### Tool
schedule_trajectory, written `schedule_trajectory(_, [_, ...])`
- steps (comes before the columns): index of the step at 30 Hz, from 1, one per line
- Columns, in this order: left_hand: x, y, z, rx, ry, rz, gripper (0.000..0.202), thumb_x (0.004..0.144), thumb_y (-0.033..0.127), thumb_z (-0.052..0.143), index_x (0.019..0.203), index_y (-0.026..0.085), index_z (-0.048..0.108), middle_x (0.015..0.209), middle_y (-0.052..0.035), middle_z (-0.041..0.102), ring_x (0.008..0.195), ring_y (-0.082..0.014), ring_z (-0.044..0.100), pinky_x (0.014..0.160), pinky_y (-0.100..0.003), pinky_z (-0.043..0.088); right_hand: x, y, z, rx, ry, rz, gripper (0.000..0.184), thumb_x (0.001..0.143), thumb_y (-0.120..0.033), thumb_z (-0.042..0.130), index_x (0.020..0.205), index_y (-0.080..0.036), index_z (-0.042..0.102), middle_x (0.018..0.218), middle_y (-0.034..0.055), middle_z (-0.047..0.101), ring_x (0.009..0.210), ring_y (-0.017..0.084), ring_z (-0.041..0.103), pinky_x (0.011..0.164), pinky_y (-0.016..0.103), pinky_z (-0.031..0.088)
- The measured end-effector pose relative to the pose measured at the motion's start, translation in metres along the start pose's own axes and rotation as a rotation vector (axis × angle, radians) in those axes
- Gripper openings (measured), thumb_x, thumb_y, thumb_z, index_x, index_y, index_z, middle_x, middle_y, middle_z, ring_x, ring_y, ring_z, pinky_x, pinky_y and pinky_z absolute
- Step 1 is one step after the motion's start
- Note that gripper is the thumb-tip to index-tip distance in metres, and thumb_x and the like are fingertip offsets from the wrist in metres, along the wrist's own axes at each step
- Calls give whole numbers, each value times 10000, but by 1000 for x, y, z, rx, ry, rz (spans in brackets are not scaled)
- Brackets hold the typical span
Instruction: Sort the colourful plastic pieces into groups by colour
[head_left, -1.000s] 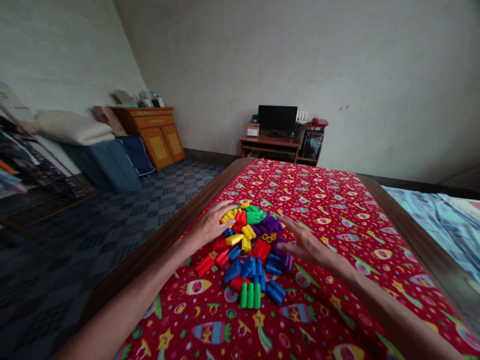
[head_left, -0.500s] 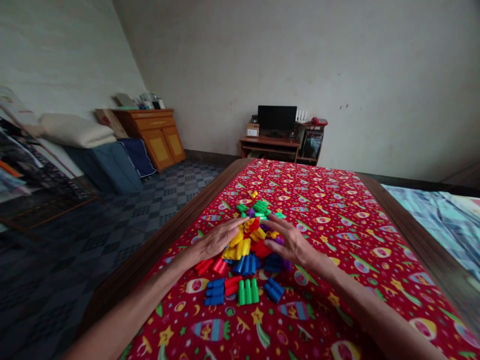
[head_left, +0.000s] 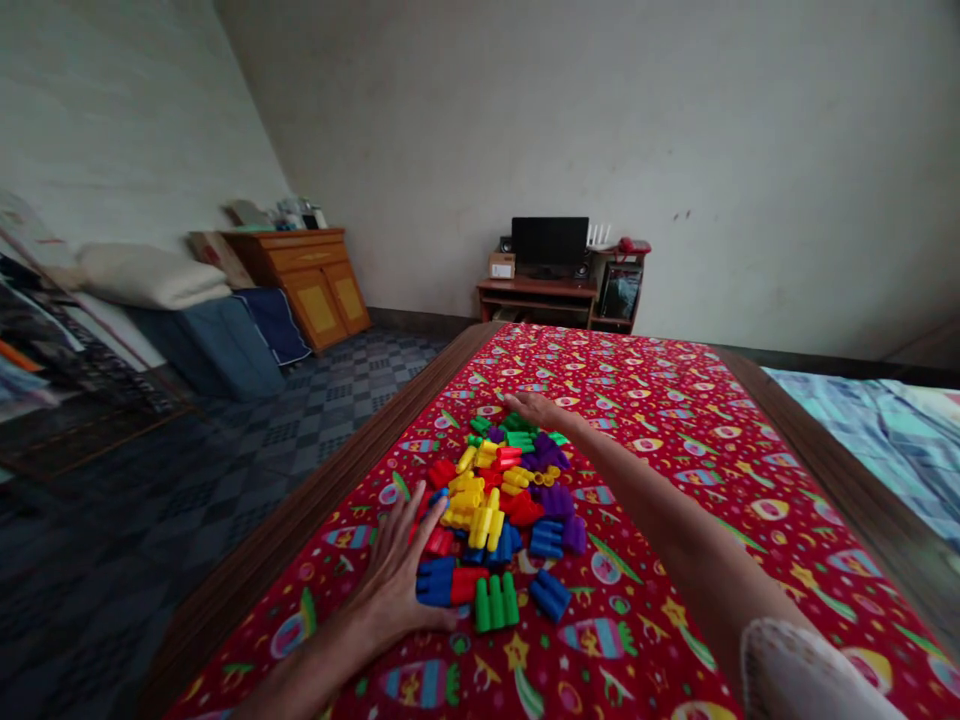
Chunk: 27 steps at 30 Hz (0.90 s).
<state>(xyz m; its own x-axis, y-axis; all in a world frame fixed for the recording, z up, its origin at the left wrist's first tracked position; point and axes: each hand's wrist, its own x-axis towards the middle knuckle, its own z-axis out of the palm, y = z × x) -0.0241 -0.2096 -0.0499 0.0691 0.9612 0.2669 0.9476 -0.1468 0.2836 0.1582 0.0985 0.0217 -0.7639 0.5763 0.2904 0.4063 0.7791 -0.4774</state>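
A heap of plastic building blocks (head_left: 499,500) in red, yellow, blue, green and purple lies on a red patterned cloth (head_left: 660,430) covering the table. My left hand (head_left: 394,580) lies flat with spread fingers against the near left side of the heap, touching blue and red blocks. My right hand (head_left: 534,408) reaches across to the far side of the heap, fingers stretched out over the green blocks. Neither hand holds anything that I can see.
The table's wooden edge (head_left: 330,490) runs along the left, with a checkered floor beyond. An orange cabinet (head_left: 315,285) and a pillow on a blue seat (head_left: 165,290) stand at the left wall. A low desk with a monitor (head_left: 551,245) stands at the far wall. A blue checked bed (head_left: 877,430) lies right.
My left hand has slid back toward me to the near left of the heap. My right hand has moved from the heap's right side to its far end. The blocks have shifted closer together.
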Motion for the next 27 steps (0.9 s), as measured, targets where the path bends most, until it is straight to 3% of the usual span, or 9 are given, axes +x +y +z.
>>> schedule_trajectory(4, [35, -7, 2, -139, 64, -3, 1484, 400, 447, 932, 1527, 333, -26, 1612, -162, -27, 1428, -484, 125, 1087, -634, 310, 0, -29, 13, 98, -222, -24, 488, 971, -525, 381, 1009, -190, 734, 913, 29, 750, 857, 184, 691, 802, 269, 526])
schedule_trajectory(7, [60, -3, 5, -222, 55, 28, 1468, 394, 467, 933, 1526, 339, 7, 1606, -152, 27, 1435, -457, 142, 1101, -617, 307, -17, -43, 5, 229, -414, -97, 453, 913, -559, 487, 1106, -220, 717, 1050, 5, 739, 952, 198, 676, 846, 269, 516])
schedule_trajectory(9, [72, 6, 8, -260, 16, 68, 1439, 398, 530, 913, 1529, 318, 50, 1596, -168, 81, 1432, -452, 164, 1102, -617, 301, -35, -45, -9, 260, -444, -125, 441, 878, -559, 542, 1115, -232, 719, 1077, -4, 734, 983, 211, 672, 868, 282, 511])
schedule_trajectory(12, [85, 27, 10, -311, -40, 152, 1371, 435, 634, 855, 1531, 279, 110, 1579, -187, 155, 1424, -444, 203, 1099, -596, 315, -68, -39, -34, 267, -395, -122, 447, 884, -555, 518, 1127, -237, 717, 1081, -2, 734, 981, 218, 676, 873, 305, 514])
schedule_trajectory(15, [99, 40, 5, -375, -26, 243, 1129, 643, 716, 688, 1527, 266, 150, 1583, -160, 182, 1439, -383, 213, 1130, -523, 305, -109, -26, -57, 264, -191, -43, 476, 902, -552, 473, 1151, -220, 705, 1081, 27, 734, 955, 232, 685, 842, 336, 533])
schedule_trajectory(19, [130, 24, -3, -369, 226, 76, 636, 962, 586, 279, 1501, 251, 239, 1568, -112, 260, 1465, -268, 177, 1184, -492, 171, -161, -6, -77, 207, 92, 153, 494, 921, -526, 436, 1195, -192, 677, 1053, 72, 739, 925, 255, 691, 805, 378, 550])
schedule_trajectory(21, [148, 12, 0, -345, 228, -78, 583, 981, 535, 227, 1464, 222, 323, 1535, -125, 331, 1464, -283, 175, 1174, -564, 106, -179, 2, -78, 121, 153, 241, 511, 925, -513, 425, 1232, -171, 649, 1046, 101, 737, 877, 259, 698, 792, 405, 553])
schedule_trajectory(23, [162, 8, 9, -356, 178, -109, 586, 979, 509, 235, 1418, 157, 397, 1482, -174, 407, 1439, -320, 244, 1148, -614, 141, -190, 6, -72, 58, 166, 251, 516, 932, -507, 405, 1259, -173, 625, 1108, 116, 716, 907, 260, 694, 828, 429, 543])
schedule_trajectory(27, [180, 38, 30, -413, 69, -7, 560, 995, 430, 170, 1382, 135, 449, 1420, -149, 503, 1377, -249, 394, 1129, -501, 320, -199, 1, -55, 73, 124, 182, 527, 967, -504, 317, 1300, -194, 583, 1211, 99, 673, 1085, 245, 642, 915, 417, 512])
